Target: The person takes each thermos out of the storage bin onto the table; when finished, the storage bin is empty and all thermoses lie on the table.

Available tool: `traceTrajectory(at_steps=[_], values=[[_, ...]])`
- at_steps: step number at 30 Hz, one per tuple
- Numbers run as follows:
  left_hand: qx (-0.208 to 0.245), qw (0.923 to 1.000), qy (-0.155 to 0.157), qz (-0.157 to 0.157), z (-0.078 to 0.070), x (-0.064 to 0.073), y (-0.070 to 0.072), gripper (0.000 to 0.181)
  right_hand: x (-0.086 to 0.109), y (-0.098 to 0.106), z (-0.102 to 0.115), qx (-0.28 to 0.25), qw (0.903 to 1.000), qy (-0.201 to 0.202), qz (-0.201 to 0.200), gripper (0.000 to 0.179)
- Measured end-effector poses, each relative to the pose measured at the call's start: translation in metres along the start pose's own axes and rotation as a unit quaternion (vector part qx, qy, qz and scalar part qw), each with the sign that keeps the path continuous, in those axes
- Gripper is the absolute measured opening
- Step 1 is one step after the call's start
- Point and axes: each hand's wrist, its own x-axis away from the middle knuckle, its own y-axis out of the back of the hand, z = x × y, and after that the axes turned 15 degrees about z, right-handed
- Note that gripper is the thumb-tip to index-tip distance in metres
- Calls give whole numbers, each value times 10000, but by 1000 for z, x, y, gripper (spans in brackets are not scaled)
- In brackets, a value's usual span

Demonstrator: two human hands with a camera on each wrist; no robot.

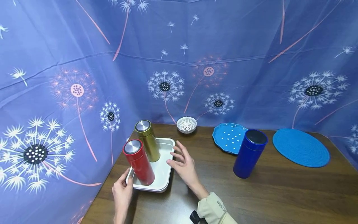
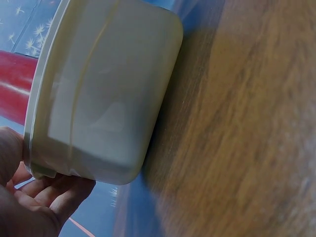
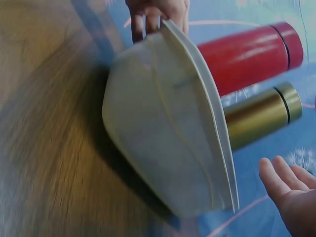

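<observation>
White tub (image 1: 164, 169) is seen at the left of the table (image 1: 268, 196), red flask (image 1: 142, 166) and gold flask (image 1: 151, 144) stood inside; its corner is pinched by the left hand (image 1: 122, 191), the right hand (image 1: 184, 166) spread alongside.

In the head view's left half, the red bottle (image 1: 142, 166) hides part of the gold bottle (image 1: 152, 146); lower centre, lettering (image 1: 221, 206) on the sleeve (image 1: 210, 207) is too small to read. The right wrist view's right edge cuts off the right hand (image 3: 295, 198) at lower right.
</observation>
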Motion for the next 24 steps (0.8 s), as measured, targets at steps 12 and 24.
traceTrajectory(at_steps=[12,24], values=[[96,10000,-13,-17,1,0,-1,37,-14,-41,11,-264,9978,-218,569,80],[-20,10000,4,48,-1,2,0,35,-22,-71,-8,-38,9958,-399,824,94]])
